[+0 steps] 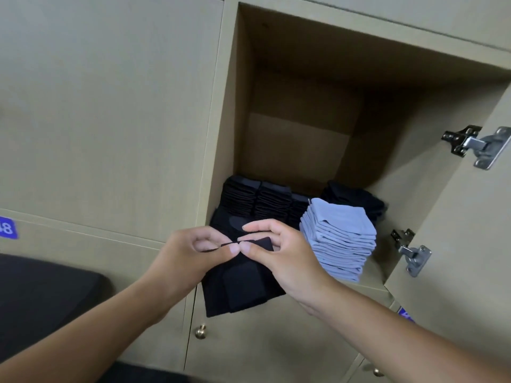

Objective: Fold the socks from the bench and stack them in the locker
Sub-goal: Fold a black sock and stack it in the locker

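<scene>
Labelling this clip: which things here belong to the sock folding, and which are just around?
Job:
black sock, pinched by left hand and right hand
black sock stacks
light blue sock stack
open locker

Around:
door hinges
brass knob
numbered blue tag

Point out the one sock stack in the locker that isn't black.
The light blue stack at the front right of the locker. The stacks behind it and the socks in the hands are all black.

Both hands pinch a black fabric sock [243,283] at its top edge, left hand [190,252] touching right hand [279,255], before the open beige wooden locker [304,106]. Inside the locker, a stack of folded light-blue socks [338,239] sits right of the folded black sock stacks [257,200].
</scene>
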Demonstrator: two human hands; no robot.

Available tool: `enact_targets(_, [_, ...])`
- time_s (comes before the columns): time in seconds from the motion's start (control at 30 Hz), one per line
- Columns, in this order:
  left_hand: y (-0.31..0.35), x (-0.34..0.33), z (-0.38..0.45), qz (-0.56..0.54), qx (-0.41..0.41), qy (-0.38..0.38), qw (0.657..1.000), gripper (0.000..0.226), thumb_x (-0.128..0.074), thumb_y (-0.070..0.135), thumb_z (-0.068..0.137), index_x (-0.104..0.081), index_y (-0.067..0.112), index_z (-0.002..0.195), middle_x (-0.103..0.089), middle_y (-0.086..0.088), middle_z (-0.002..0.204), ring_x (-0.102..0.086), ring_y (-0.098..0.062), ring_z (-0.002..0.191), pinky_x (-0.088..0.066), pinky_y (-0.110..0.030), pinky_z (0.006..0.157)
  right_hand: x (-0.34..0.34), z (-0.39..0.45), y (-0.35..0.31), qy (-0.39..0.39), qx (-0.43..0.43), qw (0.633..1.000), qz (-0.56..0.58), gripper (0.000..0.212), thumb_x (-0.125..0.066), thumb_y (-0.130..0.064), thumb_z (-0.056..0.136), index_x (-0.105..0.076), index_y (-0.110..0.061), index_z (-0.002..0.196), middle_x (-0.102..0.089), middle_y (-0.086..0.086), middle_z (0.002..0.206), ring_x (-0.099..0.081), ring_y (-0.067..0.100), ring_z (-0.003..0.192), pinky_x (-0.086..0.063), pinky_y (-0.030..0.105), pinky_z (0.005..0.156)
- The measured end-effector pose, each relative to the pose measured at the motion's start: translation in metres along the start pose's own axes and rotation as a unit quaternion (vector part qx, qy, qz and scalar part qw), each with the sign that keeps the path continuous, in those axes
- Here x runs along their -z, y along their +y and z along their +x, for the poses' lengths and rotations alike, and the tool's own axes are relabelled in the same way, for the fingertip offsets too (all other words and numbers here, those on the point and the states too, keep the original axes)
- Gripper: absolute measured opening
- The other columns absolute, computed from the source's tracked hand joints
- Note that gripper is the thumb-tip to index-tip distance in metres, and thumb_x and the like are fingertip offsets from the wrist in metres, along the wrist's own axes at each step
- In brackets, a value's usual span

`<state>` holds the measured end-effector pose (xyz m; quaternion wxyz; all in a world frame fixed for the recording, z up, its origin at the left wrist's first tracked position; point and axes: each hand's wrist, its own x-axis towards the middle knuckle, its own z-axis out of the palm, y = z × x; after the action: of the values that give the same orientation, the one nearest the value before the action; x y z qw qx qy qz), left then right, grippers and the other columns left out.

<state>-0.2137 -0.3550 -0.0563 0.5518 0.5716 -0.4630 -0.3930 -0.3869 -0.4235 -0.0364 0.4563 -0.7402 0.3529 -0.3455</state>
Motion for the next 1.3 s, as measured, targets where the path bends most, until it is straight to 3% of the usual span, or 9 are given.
enact_targets(0.13, [-0.002,-0.005,0.005,-0.013,0.009,0.011,1.0,0.013,-0.078,0.019,0.089,-0.075,0.007,0.092,-0.078,-0.009,0.08,-0.072,-0.011,0.067,-0.051,-0.02,0.061,0.005,-0.003,0.006,0.029,-0.02,0.999,0.024,0.031,-0.078,-0.027,0.088,-0.067,-0.033,0.117,-0.073,-0.015,0.104,-0.066,-0.008,0.094,-0.046,0.004,0.073])
enact_targets(0.33, [-0.005,-0.018,0.01,-0.091,0.038,0.08,0.992,0.024,-0.075,0.018,0.091,-0.067,-0.003,0.099,-0.075,-0.02,0.084,-0.068,-0.028,0.072,-0.057,-0.04,0.072,0.01,-0.007,0.023,0.09,-0.068,0.987,0.112,0.077,-0.085,-0.037,0.072,-0.039,-0.051,0.132,-0.074,-0.004,0.11,-0.07,0.014,0.108,-0.054,0.042,0.1])
enact_targets(0.47, [-0.003,-0.024,0.01,-0.135,0.054,0.092,0.985,0.029,-0.075,0.021,0.091,-0.065,-0.004,0.101,-0.074,-0.028,0.098,-0.071,-0.045,0.092,-0.056,-0.056,0.095,0.009,-0.012,0.02,0.092,-0.062,0.979,0.172,0.053,-0.076,-0.007,0.088,-0.046,-0.039,0.119,-0.074,0.014,0.104,-0.074,0.027,0.097,-0.059,0.048,0.093])
enact_targets(0.53, [0.001,-0.028,0.011,-0.134,0.044,0.096,0.985,0.025,-0.076,0.022,0.091,-0.065,0.001,0.096,-0.076,-0.022,0.093,-0.071,-0.044,0.096,-0.059,-0.055,0.091,0.009,-0.012,0.016,0.088,-0.054,0.986,0.131,0.04,-0.074,-0.008,0.088,-0.053,-0.035,0.108,-0.074,0.013,0.105,-0.073,0.029,0.096,-0.058,0.048,0.093])
enact_targets(0.63, [0.008,-0.036,0.014,-0.052,-0.001,0.096,0.994,0.021,-0.076,0.018,0.091,-0.06,0.004,0.094,-0.072,-0.013,0.076,-0.073,-0.033,0.08,-0.058,-0.04,0.065,0.018,-0.002,0.009,0.119,-0.042,0.989,0.079,0.027,-0.075,-0.012,0.087,-0.061,-0.033,0.098,-0.073,0.011,0.107,-0.071,0.028,0.098,-0.057,0.041,0.089])
enact_targets(0.73, [0.007,-0.035,0.016,0.08,-0.066,0.066,0.992,0.021,-0.075,0.028,0.091,-0.057,0.018,0.093,-0.065,-0.001,0.071,-0.072,-0.021,0.066,-0.052,-0.036,0.063,0.037,0.014,-0.004,0.15,-0.028,0.988,0.032,0.019,-0.078,-0.02,0.085,-0.069,-0.033,0.095,-0.068,0.005,0.114,-0.064,0.016,0.109,-0.052,0.032,0.09])
enact_targets(0.9, [0.002,-0.031,0.01,0.47,-0.166,-0.015,0.867,0.019,-0.054,0.053,0.099,-0.041,0.041,0.103,-0.065,0.019,0.092,-0.059,-0.001,0.081,-0.049,-0.022,0.073,0.082,0.054,-0.02,0.168,-0.032,0.985,0.001,0.012,-0.076,-0.011,0.089,-0.073,-0.02,0.097,-0.068,0.006,0.098,-0.063,0.02,0.088,-0.048,0.028,0.075])
enact_targets(1.07, [-0.003,-0.034,0.013,0.497,-0.164,-0.033,0.852,0.016,-0.051,0.05,0.1,-0.04,0.041,0.107,-0.065,0.019,0.095,-0.056,-0.005,0.083,-0.046,-0.026,0.076,0.129,0.11,-0.039,0.172,-0.027,0.984,0.025,0.019,-0.062,0.001,0.095,-0.074,-0.014,0.094,-0.071,0.012,0.105,-0.066,0.027,0.102,-0.057,0.044,0.095])
enact_targets(1.3, [-0.009,-0.039,0.024,0.511,-0.152,-0.029,0.846,0.016,-0.051,0.047,0.101,-0.039,0.04,0.109,-0.061,0.015,0.083,-0.054,-0.01,0.082,-0.043,-0.028,0.07,0.172,0.169,-0.036,0.226,-0.06,0.968,-0.094,0.02,-0.072,-0.001,0.089,-0.072,-0.02,0.088,-0.071,0.009,0.11,-0.067,0.026,0.108,-0.059,0.043,0.09])
